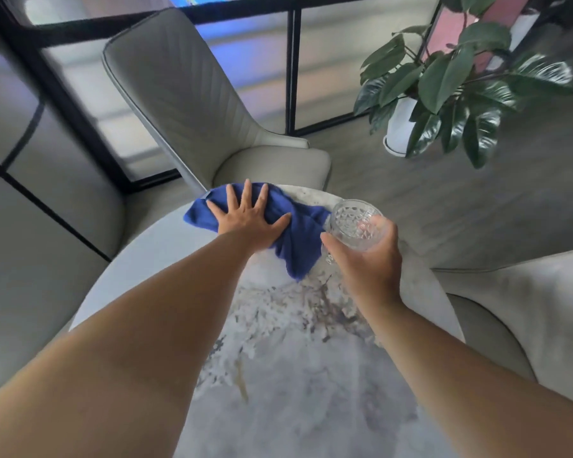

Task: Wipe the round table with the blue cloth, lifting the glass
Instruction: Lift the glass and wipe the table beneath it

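Note:
The round table (pixel 291 375) has a pale marbled top with brown veins. A crumpled blue cloth (pixel 298 239) lies near its far edge. My left hand (pixel 248 219) presses flat on the cloth, fingers spread. To the right, my right hand (pixel 368 262) grips a clear cut-pattern glass (pixel 356 223) and holds it tilted above the table, just right of the cloth. Whether the glass touches the tabletop I cannot tell.
A grey upholstered chair (pixel 192 104) stands behind the table's far edge, and another grey seat (pixel 523 305) is at the right. A potted plant (pixel 450 90) in a white pot stands on the floor at the far right. Black-framed glass panels close off the back and left.

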The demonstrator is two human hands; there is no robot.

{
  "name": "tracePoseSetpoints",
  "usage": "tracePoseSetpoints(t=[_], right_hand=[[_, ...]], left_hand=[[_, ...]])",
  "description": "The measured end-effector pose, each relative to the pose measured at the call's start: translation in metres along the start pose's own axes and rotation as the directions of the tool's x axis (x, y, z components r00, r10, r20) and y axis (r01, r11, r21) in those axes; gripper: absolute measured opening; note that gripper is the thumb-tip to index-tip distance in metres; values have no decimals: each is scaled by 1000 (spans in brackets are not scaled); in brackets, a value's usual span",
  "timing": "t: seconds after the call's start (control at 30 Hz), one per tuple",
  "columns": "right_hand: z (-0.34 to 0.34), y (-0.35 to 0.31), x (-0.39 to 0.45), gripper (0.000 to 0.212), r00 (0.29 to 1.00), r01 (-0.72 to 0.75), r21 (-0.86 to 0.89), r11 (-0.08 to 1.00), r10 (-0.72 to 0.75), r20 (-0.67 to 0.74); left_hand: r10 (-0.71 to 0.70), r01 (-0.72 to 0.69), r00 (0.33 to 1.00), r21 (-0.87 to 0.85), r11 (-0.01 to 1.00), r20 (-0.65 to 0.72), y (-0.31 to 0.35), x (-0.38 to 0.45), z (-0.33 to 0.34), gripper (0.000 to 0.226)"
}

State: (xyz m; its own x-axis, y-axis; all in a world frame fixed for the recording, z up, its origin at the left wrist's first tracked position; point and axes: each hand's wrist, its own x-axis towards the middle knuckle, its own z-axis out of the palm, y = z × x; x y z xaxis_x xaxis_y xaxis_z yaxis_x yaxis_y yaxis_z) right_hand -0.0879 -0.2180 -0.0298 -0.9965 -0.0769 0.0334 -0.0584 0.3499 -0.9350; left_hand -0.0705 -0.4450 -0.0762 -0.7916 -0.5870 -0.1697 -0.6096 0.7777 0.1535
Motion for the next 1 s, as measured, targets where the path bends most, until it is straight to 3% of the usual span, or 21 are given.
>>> tracePoseSetpoints(t=[0.2,0.37,0.43,0.53,0.6,0.7,0.83,1.0], right_hand=[[-15,0,17,72,1000,21,22,1000,-21,-10],[-14,-6,23,72,998,16,-14,1000,-16,-61],[-13,-10,21,73,997,20,-26,999,-22,-72],[-11,-10,17,74,998,31,-28,999,-33,-54],[-8,-10,9,74,999,33,-27,999,-34,-27],[-4,-9,-4,78,1000,26,-29,999,-26,-1],[4,-9,-22,84,999,11,-30,999,-10,31],[13,-12,-40,90,999,3,-62,998,0,50]], left_hand=[[247,-246,969,56,968,0,72,-8,21,95],[502,-502,864,15,865,-32,123,-70,41,88],[596,-598,801,-18,801,-62,128,-105,43,91],[775,-775,631,31,632,-40,116,-165,55,92],[808,-807,589,32,589,5,98,-203,61,95],[782,-787,614,1,618,108,70,-242,53,94],[671,-715,696,156,682,255,35,-266,35,90],[596,-635,769,171,753,230,-9,-289,35,87]])
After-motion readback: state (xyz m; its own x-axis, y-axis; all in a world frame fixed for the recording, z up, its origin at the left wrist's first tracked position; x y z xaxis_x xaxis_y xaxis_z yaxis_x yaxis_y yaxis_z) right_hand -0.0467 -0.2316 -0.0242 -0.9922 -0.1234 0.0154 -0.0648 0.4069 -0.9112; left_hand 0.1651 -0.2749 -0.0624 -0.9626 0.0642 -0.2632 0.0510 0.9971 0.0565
